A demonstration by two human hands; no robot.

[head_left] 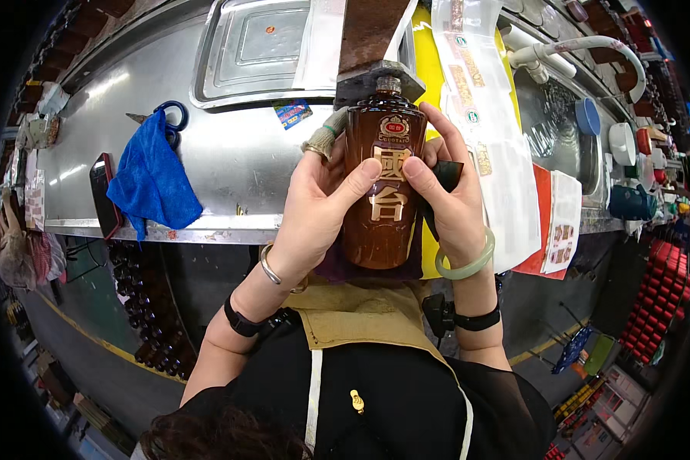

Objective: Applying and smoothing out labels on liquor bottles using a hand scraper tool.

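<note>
Item: brown bottle (381, 192), capped, gold label facing me, held upright in my left hand (314, 211) and right hand (452, 203), both thumbs pressed on the label. Right hand also clutches a dark cloth (446, 175). Label looks seated; I judge only smoothing or wiping remains.

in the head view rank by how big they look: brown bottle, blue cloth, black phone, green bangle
1. Blue cloth and brown bottle, held in both hands: alike in area, and the bottle sits nearer the camera, so no ranking.
2. Black phone.
3. Green bangle on the right wrist.
</note>
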